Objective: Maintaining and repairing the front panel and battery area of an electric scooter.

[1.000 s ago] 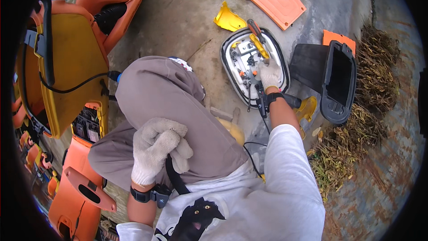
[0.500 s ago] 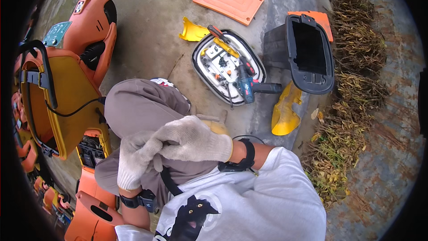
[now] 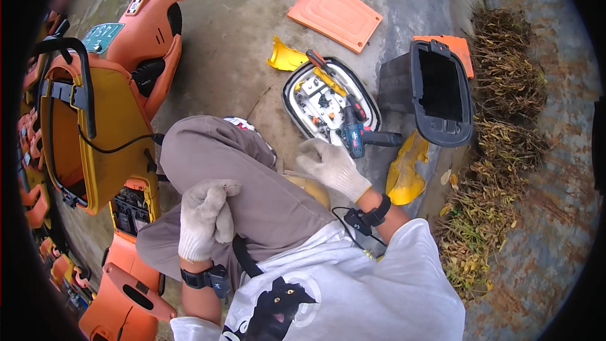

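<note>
My left hand (image 3: 205, 218), in a whitish knitted work glove, rests over my lap with its fingers curled in. Whatever those fingers hold, if anything, is hidden. My right hand (image 3: 332, 165), gloved alike, reaches out to the near edge of a white, black-rimmed tray (image 3: 295, 110). Its fingers are loosely apart and nothing shows in them. Inside the tray lie a yellow-handled tool (image 3: 329, 81), a red-and-black-handled tool (image 3: 315, 59) and several small loose parts. A blue-and-black cordless drill (image 3: 355, 137) leans on the tray's right rim, just beyond my right hand.
To the left stands an orange-and-yellow scooter body (image 3: 104, 151) with a cable. A black bin-like box (image 3: 399, 82) and a curved yellow panel (image 3: 407, 173) lie at right. Farther off are an orange flat panel (image 3: 338, 16) and a yellow piece (image 3: 285, 57). Dry plants (image 3: 505, 132) line the right side.
My hands were together over my lap; now they are apart. The right has moved forward and right to the tray, while the left stays over my lap.
</note>
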The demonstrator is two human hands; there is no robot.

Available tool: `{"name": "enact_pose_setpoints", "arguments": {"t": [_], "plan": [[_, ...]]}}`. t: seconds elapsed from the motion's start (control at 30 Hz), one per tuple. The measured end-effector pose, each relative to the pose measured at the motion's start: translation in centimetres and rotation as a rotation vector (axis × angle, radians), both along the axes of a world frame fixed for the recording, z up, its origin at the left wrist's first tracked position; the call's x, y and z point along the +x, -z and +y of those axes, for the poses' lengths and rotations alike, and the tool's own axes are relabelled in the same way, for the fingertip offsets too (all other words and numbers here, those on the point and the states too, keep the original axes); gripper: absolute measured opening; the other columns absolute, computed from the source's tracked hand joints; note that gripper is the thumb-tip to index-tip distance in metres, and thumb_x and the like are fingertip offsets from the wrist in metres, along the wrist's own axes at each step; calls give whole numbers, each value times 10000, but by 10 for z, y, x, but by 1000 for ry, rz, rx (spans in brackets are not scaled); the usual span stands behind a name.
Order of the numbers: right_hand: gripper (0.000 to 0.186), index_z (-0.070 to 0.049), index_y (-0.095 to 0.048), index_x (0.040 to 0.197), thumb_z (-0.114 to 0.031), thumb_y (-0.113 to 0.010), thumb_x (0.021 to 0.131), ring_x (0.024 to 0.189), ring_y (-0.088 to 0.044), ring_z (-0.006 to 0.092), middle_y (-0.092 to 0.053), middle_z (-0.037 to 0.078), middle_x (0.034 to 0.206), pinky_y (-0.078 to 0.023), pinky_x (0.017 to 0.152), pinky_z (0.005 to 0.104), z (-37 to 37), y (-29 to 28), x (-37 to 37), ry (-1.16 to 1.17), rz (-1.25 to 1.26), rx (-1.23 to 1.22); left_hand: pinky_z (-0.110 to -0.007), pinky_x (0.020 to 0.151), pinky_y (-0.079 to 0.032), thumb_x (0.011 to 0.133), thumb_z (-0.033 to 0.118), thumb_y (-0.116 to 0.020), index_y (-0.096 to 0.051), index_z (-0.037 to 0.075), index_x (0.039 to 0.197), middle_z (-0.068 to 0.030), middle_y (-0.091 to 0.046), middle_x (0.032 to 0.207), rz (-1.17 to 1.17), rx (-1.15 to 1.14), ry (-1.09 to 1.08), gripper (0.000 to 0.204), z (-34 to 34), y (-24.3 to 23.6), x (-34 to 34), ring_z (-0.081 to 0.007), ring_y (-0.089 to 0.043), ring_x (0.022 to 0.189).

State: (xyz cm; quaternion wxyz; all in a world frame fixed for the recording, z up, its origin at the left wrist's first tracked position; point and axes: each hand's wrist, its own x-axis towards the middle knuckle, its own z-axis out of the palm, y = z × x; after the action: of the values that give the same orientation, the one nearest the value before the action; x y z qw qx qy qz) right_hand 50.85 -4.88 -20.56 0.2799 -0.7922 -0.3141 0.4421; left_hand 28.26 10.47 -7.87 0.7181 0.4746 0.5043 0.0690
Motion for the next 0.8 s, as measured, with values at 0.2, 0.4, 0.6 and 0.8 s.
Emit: {"name": "enact_pose_setpoints", "arguments": {"t": [0.2, 0.4, 0.6, 0.8], "plan": [[535, -94, -526, 1271, -208, -672, 769, 928, -685, 379, -664, 177, 1034, -539, 827, 468, -85, 96, 91, -19, -698, -583, -245, 354, -207, 1008, 375, -559, -608, -41, 979, 20, -374, 540, -265, -318, -223, 420, 8, 5, -8, -71, -286, 375], [283, -162, -672, 1056, -216, -719, 782, 958, -679, 265, -666, 95, 1005, -506, 838, 405, -110, 163, 131, -360, -1016, -724, -228, 403, -271, 1015, 289, -551, -562, -68, 1154, 20, -369, 621, -389, -354, -167, 383, 8, 1, -8, -87, -322, 443], [404, -155, -705, 1040, -351, -781, 695, 1008, -656, 243, -677, 80, 1014, -472, 882, 400, -83, 96, 128, -649, -865, -665, -254, 394, -374, 997, 229, -570, -548, -65, 1209, -88, -597, 719, -371, -170, -131, 363, -2, 10, -5, -144, -474, 436], [464, -95, -680, 1047, -405, -733, 706, 1021, -645, 269, -668, 121, 1030, -451, 913, 418, -107, 59, 103, -694, -730, -519, -231, 368, -386, 998, 194, -558, -563, -50, 1184, -126, -671, 797, -337, -217, -147, 307, -5, 9, -3, -155, -552, 450]]}}
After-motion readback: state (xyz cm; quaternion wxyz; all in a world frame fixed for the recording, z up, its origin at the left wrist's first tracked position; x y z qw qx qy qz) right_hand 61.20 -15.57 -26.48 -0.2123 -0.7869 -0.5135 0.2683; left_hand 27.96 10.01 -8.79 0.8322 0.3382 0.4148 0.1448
